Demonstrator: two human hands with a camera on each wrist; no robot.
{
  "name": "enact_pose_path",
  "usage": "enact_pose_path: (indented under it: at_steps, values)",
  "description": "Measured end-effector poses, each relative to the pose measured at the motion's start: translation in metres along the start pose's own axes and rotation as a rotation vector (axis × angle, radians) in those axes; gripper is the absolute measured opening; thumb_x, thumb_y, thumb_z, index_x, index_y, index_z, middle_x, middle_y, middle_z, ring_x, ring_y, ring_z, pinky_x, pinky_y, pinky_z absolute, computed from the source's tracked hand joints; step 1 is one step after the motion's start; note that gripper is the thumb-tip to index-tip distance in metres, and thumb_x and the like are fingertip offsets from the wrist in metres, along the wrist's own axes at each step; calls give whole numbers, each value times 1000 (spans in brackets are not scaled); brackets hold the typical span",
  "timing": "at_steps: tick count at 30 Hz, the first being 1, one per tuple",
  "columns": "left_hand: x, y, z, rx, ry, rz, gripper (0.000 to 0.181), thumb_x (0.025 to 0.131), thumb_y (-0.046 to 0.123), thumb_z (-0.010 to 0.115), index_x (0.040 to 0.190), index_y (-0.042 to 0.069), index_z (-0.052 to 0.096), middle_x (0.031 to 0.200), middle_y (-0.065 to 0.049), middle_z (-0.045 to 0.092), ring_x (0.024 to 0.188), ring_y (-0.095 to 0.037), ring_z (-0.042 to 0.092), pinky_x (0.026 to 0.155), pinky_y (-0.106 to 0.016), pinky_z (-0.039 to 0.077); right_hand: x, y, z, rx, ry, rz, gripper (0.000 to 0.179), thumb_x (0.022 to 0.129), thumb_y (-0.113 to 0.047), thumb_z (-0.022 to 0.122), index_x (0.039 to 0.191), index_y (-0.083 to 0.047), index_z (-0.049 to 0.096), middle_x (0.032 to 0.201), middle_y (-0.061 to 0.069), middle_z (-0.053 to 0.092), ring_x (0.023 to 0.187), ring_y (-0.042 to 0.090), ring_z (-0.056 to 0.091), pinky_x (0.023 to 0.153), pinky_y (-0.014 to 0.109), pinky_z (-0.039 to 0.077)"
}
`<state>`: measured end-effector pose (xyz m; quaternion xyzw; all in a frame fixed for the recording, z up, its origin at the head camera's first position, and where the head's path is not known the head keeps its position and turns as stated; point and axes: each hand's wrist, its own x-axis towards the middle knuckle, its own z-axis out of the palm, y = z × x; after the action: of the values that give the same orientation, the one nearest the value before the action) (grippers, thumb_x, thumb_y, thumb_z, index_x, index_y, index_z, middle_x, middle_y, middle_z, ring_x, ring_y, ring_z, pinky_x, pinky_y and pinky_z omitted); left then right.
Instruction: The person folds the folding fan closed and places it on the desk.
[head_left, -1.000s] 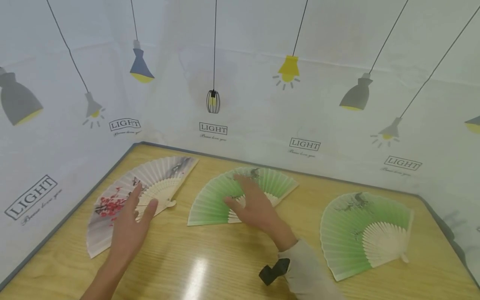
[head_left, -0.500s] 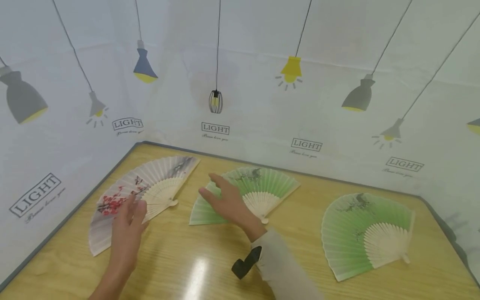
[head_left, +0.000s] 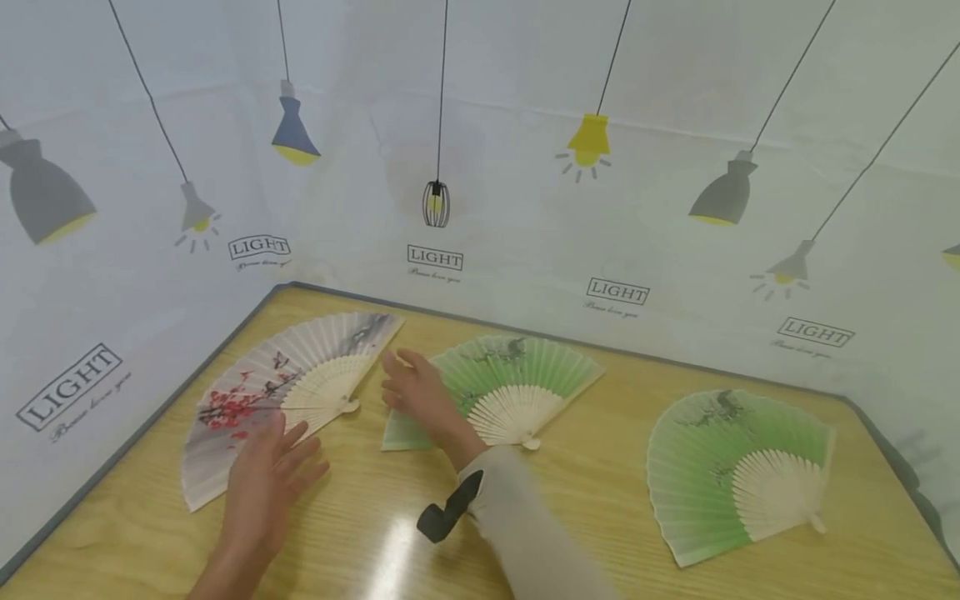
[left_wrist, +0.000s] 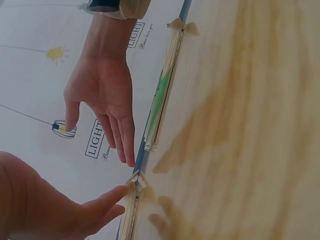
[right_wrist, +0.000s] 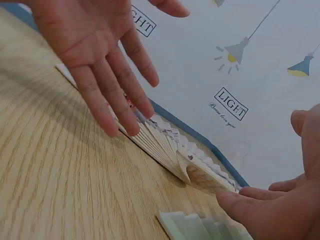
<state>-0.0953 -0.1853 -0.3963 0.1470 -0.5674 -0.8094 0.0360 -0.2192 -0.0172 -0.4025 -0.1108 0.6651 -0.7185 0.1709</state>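
A pale folding fan with red blossoms [head_left: 247, 375] lies spread on the left of the table in the head view. My left hand [head_left: 258, 487] overlaps its near edge, fingers loosely extended and holding nothing. Beside it lies a spread green folding fan [head_left: 540, 367], its left part covered by my right hand [head_left: 420, 396]. Those fingers point toward the blossom fan, relaxed and slightly bent, with nothing in them. In the right wrist view, the blossom fan's ribs [right_wrist: 150, 142] show between both hands, and a corner of the green fan [right_wrist: 190, 227] sits below.
Another green folding fan [head_left: 697, 475] lies spread on the right. The wooden table [head_left: 352, 533] has a dark edge, and a white wall covering [head_left: 510, 192] printed with lamps stands behind it. A black strap device [head_left: 450, 508] is on the right wrist.
My right hand has moved left across the middle green fan toward the blossom fan. My left hand has drawn back toward me, and its fingers have turned rightward. The fans lie as before.
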Motion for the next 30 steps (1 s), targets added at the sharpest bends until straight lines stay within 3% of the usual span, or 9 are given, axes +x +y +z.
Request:
enact_pose_path:
  at_steps: [4,10,13,21,24,26,30]
  values:
    - [-1,-1,-1,-32,-43,-28,79,102,47,34,150,2,-7,151,-26,18,131,-35,35,95,-41,50,11,8,8,205,24,75,69,101,-37,47,147,7,21,141,34,36,125,43,44,102,45,43]
    - [0,-4,-4,-112,-62,-44,80,101,47,35,150,0,-6,150,-29,17,117,-24,53,95,-45,49,21,15,14,390,28,156,72,101,-40,46,148,6,17,141,38,31,127,45,40,106,46,37]
    - [0,-6,-5,-178,-81,-63,80,101,47,35,150,0,-7,150,-30,15,115,-23,54,98,-47,46,25,15,17,478,33,187,71,101,-40,47,150,2,17,140,39,32,128,45,39,107,46,37]
    - [3,-13,-2,-382,-144,-169,83,101,47,37,149,0,-13,150,-32,10,136,-44,22,105,-52,37,30,16,21,661,30,240,73,102,-34,45,151,2,5,140,39,31,130,48,34,109,49,32]
    - [5,-15,0,-468,-183,-219,85,101,45,38,147,0,-17,151,-32,4,138,-44,16,107,-52,34,31,14,23,697,32,246,67,102,-28,45,149,5,9,139,39,31,130,49,34,109,51,32]
    - [6,-17,1,-521,-209,-252,85,102,43,38,146,0,-20,152,-31,-1,140,-43,13,109,-51,32,31,12,25,696,26,238,56,102,-19,43,145,9,20,137,40,34,128,49,36,109,51,32]
    - [9,-20,2,-608,-231,-284,79,104,39,35,146,1,-20,155,-25,-8,141,-40,7,111,-49,28,29,10,29,606,24,236,46,100,-5,45,140,13,31,130,36,45,123,45,45,104,49,40]
